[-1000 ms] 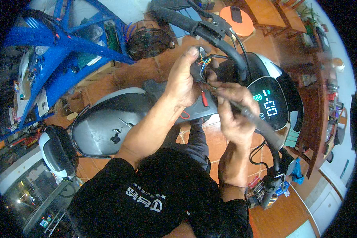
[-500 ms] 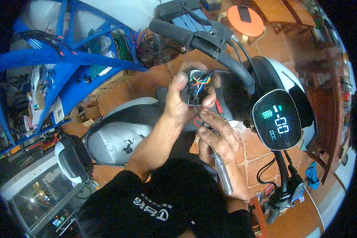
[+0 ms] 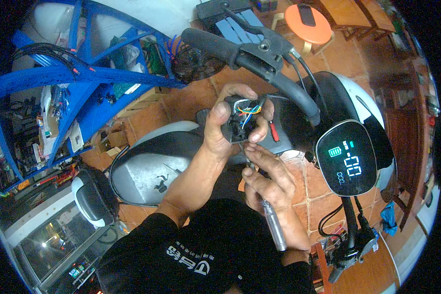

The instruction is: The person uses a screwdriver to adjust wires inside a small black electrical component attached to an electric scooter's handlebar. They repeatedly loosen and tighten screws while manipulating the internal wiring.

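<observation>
My left hand (image 3: 214, 128) is closed around a small black handlebar switch housing (image 3: 236, 131). Its opened side faces me, with thin orange, green, blue and white wires (image 3: 250, 110) looping out of it. In my right hand (image 3: 273, 180) is a screwdriver (image 3: 274, 226), its clear greyish handle pointing down toward my forearm. The screwdriver's shaft runs up between my fingers to the lower edge of the housing; its tip is hidden there. Just right of the housing lies a red-handled tool (image 3: 273, 132). A black handlebar (image 3: 289, 89) with a brake lever passes beyond my hands.
A lit round-cornered display (image 3: 345, 159) stands at the right, above the other handlebar end (image 3: 340, 264). The scooter's black seat (image 3: 144, 174) stretches left. Blue shelving (image 3: 95, 81) fills the far left. An orange-topped stool (image 3: 307, 24) stands on the tiled floor at the back.
The whole view has shifted slightly, so the scooter and display sit a little lower. Both hands keep the same hold, with the screwdriver still at the housing's lower edge.
</observation>
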### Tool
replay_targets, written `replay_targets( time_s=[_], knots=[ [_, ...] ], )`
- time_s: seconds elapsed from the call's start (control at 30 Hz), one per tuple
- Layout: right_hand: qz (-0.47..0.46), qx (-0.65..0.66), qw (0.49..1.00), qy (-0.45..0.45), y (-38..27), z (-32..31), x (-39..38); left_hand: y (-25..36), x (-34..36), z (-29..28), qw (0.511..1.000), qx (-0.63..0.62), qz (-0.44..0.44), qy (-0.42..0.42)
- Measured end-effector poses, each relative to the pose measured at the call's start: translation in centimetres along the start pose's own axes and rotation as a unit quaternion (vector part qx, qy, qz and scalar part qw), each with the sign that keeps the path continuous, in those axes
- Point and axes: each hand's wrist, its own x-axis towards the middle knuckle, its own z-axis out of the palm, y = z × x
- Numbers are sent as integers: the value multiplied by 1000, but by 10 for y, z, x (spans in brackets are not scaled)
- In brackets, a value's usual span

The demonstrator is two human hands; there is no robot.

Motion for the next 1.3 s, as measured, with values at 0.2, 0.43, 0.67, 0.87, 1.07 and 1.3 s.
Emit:
replay_targets(
  time_s=[0.2,0.43,0.67,0.87,1.07,1.3],
  knots=[
    [32,11,998,-45,-5,-11,11,0,-1,1,1000,-17,1,1],
    [-5,9,1000,-14,1,-3,5,0,4,4,1000,-11,11,15],
    [25,-5,999,-42,-4,-7,8,-1,1,-1,1000,-15,7,23],
    [40,5,996,-75,-7,-16,17,-1,-1,2,999,-14,6,32],
    [14,3,999,-48,-1,-9,5,-3,0,0,1000,2,17,-1],
    [32,10,998,-47,3,-9,-4,-6,-3,-12,1000,3,4,-21]
  ],
)
